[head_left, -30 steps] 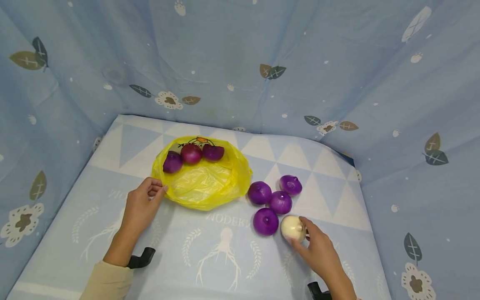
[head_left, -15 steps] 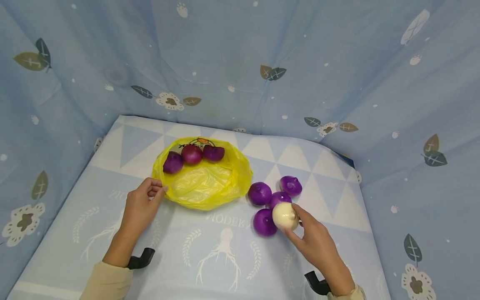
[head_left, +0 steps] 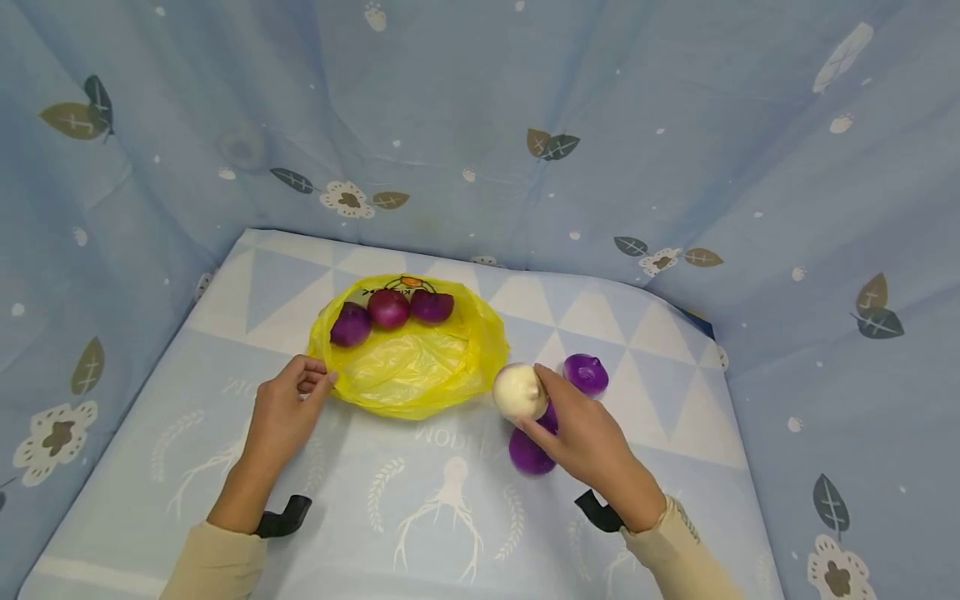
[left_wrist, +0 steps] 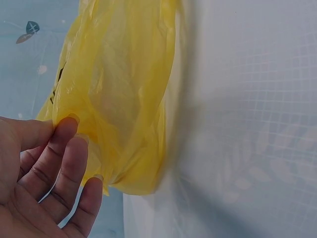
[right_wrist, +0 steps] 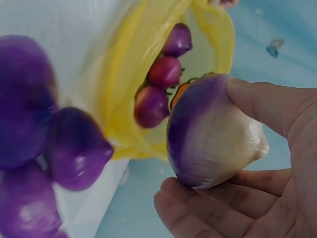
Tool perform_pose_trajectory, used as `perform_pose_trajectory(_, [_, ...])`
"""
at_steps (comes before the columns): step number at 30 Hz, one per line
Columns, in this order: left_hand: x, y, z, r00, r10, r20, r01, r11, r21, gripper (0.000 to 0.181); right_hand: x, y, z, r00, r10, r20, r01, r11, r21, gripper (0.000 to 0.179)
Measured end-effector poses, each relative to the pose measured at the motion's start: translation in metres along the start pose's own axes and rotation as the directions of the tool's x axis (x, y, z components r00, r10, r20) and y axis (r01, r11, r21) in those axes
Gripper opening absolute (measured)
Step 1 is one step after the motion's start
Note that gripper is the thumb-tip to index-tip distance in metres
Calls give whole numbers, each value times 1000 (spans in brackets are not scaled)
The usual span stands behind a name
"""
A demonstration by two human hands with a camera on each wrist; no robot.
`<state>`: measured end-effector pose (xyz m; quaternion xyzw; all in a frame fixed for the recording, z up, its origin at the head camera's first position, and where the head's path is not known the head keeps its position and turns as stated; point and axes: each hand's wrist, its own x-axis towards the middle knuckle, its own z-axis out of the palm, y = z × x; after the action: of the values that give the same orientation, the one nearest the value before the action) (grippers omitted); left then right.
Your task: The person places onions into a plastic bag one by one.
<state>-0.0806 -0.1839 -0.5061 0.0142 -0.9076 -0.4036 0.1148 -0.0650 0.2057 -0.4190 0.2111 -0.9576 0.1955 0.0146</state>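
My right hand (head_left: 581,425) holds a cream-and-purple onion (head_left: 519,392) between thumb and fingers, raised over the purple onions near the bag's right rim. In the right wrist view that onion (right_wrist: 213,131) shows one purple side and a pale, tipped end. My left hand (head_left: 288,404) pinches the near-left rim of a yellow plastic bag (head_left: 405,400), its thumb against the fingertips on the thin film (left_wrist: 119,99). The bag's mouth is spread wide. Inside, along the far side, lie a purple onion (head_left: 351,325), a redder onion (head_left: 388,309) and another purple onion (head_left: 432,307).
Right of the bag, a purple onion (head_left: 531,452) lies partly under my right hand and another (head_left: 586,375) sits farther back. More purple onions there are mostly hidden. A patterned cloth (head_left: 450,533) covers the table; a blue curtain (head_left: 465,108) hangs around it.
My right hand has lifted the cream-and-purple onion off the table and carried it left and away from me, over the purple onions toward the bag. My left hand stays on the rim.
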Motion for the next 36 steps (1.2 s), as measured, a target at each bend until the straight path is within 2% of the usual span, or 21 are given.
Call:
perform_pose_trajectory(6, [0,0,1,1000,-11,-3,11,1000,10,19,31,-15,4,994,-103,18,103,995,-11,70])
perform_pose_trajectory(11, [0,1,1,1000,-13,-10,13,1000,17,19,56,-29,10,978,-209,22,209,978,-15,66])
perform_pose_trajectory(15, [-1,1,1,1000,-10,-13,10,1000,20,18,74,-39,17,966,-256,26,257,966,-16,65])
perform_pose_trajectory(25, [-2,1,1,1000,-7,-16,7,1000,12,17,111,-59,43,953,-281,117,278,960,43,65])
perform_pose_trajectory(36, [-3,1,2,999,-9,-33,10,1000,20,17,151,-81,94,947,-247,207,239,969,67,63])
